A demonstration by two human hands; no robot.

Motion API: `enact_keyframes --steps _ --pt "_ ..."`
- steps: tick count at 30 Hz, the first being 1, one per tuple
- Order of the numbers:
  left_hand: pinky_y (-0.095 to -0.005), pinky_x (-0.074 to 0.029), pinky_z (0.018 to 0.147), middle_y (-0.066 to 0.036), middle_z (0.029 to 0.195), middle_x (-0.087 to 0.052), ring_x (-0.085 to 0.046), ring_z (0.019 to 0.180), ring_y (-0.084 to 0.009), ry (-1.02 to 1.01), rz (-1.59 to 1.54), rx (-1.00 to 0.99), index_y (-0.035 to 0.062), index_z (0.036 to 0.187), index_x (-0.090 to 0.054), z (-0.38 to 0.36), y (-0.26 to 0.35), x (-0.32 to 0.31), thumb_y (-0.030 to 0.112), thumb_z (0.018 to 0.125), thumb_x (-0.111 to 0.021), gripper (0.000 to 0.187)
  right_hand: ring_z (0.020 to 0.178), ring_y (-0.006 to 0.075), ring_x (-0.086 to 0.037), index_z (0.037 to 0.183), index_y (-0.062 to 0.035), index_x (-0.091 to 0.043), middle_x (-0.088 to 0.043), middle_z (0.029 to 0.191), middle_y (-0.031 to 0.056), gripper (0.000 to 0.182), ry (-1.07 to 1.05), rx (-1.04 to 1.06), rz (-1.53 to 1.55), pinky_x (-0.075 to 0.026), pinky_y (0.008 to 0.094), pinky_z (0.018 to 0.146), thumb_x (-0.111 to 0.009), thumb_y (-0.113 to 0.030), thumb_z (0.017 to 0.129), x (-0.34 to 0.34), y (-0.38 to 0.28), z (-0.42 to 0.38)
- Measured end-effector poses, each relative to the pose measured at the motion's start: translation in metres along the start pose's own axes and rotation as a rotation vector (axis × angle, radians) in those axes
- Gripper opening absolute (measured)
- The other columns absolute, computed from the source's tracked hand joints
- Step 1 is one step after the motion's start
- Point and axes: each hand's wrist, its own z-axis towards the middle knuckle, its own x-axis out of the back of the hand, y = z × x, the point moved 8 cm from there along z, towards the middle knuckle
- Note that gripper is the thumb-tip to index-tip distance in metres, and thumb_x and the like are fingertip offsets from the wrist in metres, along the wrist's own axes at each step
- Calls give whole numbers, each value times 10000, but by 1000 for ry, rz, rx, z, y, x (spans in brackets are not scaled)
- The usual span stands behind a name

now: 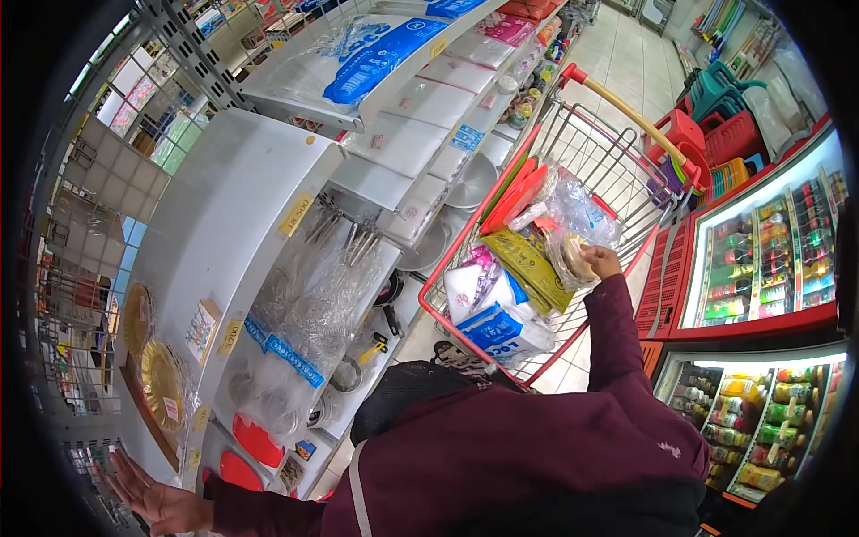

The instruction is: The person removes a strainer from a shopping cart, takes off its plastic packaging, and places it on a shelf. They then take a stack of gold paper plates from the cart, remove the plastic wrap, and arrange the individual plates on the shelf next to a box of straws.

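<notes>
My right hand [605, 260] reaches into the shopping cart [429, 291], its fingers closed on the edge of a clear plastic-wrapped packet [567, 254] with a tan, roundish content. Beside that packet lie a yellow-green bag [528, 265], a blue-and-white plastic pack [495, 329] and some red items [526, 192]. My left hand [161, 501] is stretched out at the lower left, fingers spread, with nothing in it. It is near the low shelf where wrapped gold plates [163, 385] stand.
Shelves of plastic-wrapped goods [313, 304] and a blue-labelled bag [385, 55] line the left side. On the right stand lit drink coolers [761, 242]. Stacked plastic stools [716, 98] are behind the cart, and the tiled aisle [617, 45] runs away at the top.
</notes>
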Motion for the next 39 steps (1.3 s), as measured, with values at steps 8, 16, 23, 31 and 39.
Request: enact_keyframes --steps 8,16,23,31,39 --pt "-462 -208 999 -302 1196 -373 -345 1152 -397 -96 -96 -200 -135 1191 -310 -14 23 -13 472 811 -275 717 754 234 -576 714 -67 -607 -592 845 100 186 99 362 -743 -448 305 662 -712 -133 576 -30 -51 -25" --pt "-467 -283 918 -214 959 -536 -500 913 -343 -265 -525 -42 -61 1130 -405 -66 21 -69 636 789 -199 803 580 81 -508 664 -29 -599 -567 594 5 82 94 -27 -202 -415 251 572 -628 -101 691 10 -4 1" --pt "-478 -312 875 -169 828 -568 -520 854 -294 -615 -507 6 -25 1044 -475 -98 41 -149 636 797 -85 807 683 356 -530 844 -66 -482 -552 730 148 68 584 226 -682 -414 399 595 -480 -89 780 18 -72 -29" --pt "-471 -342 841 -160 749 -583 -543 779 -281 -744 -455 -14 -20 999 -510 -107 49 -178 645 786 -44 839 782 307 -537 747 -112 -547 -524 821 115 80 296 326 -788 -427 382 667 -486 -79 708 13 -89 -3" --pt "-469 -348 836 -167 755 -586 -549 772 -283 -741 -429 -9 -27 977 -525 -108 51 -181 644 786 -40 850 907 327 -521 1055 -181 -530 -517 935 178 512 -71 134 -834 -428 386 766 -451 84 624 -5 -82 -5"
